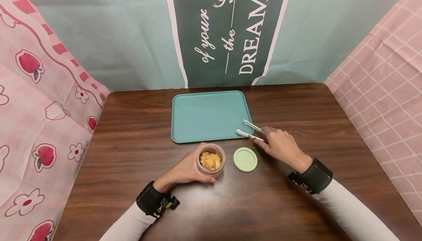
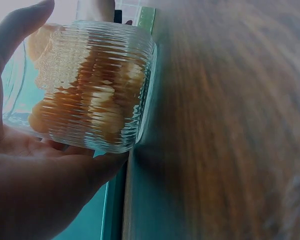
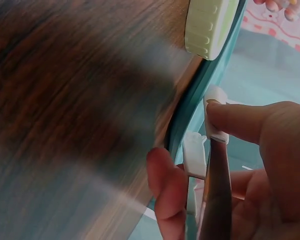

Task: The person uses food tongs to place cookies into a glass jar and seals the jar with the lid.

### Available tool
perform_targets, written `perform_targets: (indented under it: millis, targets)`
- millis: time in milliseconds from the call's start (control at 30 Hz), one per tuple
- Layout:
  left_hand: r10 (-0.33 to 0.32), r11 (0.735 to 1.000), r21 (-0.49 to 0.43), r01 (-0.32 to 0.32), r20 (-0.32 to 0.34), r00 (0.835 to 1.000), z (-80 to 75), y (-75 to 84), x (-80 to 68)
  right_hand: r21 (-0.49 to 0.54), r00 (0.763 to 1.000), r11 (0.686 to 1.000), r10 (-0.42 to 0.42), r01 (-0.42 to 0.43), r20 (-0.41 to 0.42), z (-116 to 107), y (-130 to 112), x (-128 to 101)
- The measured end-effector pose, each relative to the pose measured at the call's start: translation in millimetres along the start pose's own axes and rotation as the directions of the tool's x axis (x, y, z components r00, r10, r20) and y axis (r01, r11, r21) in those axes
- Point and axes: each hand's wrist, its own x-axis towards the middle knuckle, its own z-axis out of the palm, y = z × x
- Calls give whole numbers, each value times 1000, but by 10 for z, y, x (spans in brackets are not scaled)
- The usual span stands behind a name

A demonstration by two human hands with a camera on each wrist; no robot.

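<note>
My left hand (image 1: 187, 169) grips an open, ribbed glass jar (image 1: 224, 157), thumb on its near side and fingers round the far side. Yellow-orange chunks (image 1: 210, 160) lie inside it, also visible through the glass wall in the left wrist view. My right hand (image 1: 281, 145) holds a pair of tongs (image 1: 253, 126) with white tips and metal arms. The thumb presses one arm in the right wrist view. The spread tips point left over the near right corner of the teal tray (image 1: 209, 116). Between the hands, a round pale green lid (image 1: 245, 159) lies on the table.
The brown wood-grain table (image 1: 132, 123) extends round the tray on all sides. Behind its far edge hangs a teal cloth (image 1: 138, 43) with printed lettering. Pink patterned cloths line the left (image 1: 59, 116) and right (image 1: 389, 94) sides.
</note>
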Motion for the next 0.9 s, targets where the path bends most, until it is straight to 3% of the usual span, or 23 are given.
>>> perform_targets:
  millis: [900]
  targets:
    - [-9,1000,1,9,-3,1000,1,-3,-8,-88,998,996,-30,25,-56,131,17,-65]
